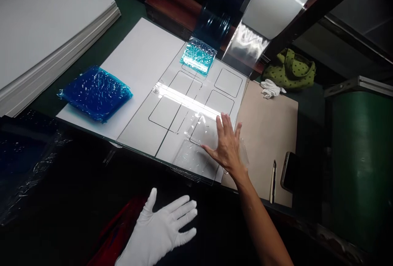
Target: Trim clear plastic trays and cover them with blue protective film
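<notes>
The clear plates (188, 157) lie at the near edge of the white board (138, 129), on the table (130, 22). The right hand (227, 147) is the nearer one: its open palm is above their right part, with the fingers spread and pointing to the far side. It holds nothing that I can see, and whether it touches a plate I cannot tell. The frontmost plate seems to have its long axis roughly along the near edge, so it lies across the direction of the right forearm. The left hand (162, 227), in a white glove, is empty and wide open, in front of the table and well apart from the plates. The blue pack (96, 94) lies farther to the left
</notes>
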`<control>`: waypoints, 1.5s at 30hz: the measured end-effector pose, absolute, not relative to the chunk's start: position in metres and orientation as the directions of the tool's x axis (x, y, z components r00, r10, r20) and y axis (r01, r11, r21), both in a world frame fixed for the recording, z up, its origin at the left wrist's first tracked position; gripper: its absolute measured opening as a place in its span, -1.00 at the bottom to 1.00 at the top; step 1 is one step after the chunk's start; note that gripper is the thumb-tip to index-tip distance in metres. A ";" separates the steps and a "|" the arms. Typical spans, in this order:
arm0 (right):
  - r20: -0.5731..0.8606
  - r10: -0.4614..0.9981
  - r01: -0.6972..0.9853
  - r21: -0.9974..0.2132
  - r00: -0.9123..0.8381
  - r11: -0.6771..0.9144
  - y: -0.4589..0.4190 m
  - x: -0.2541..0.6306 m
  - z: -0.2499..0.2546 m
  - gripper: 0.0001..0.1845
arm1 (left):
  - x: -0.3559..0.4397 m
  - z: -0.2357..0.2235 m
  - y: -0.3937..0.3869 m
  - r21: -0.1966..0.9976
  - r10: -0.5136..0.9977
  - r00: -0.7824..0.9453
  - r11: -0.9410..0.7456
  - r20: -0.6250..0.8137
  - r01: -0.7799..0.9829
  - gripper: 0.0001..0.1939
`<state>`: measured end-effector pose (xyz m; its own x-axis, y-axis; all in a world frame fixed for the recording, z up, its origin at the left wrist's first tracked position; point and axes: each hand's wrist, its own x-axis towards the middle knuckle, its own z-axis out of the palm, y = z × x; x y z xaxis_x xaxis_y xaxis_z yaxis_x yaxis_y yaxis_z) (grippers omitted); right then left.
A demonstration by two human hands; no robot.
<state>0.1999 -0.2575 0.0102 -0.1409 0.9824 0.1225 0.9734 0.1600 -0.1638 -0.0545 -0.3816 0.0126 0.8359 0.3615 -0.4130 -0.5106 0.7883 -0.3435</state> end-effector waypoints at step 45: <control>-0.007 0.755 0.091 -0.992 0.656 -0.088 -0.562 0.224 0.138 -0.64 | 0.029 0.139 -0.487 0.558 0.642 0.673 -0.731 0.367 0.393 0.20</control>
<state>0.2245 -0.5620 0.1380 0.6557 0.7550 -0.0070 0.0909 -0.0881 -0.9920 0.0286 -0.4873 0.1392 0.6731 0.6418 0.3675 0.3927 -0.7312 0.5578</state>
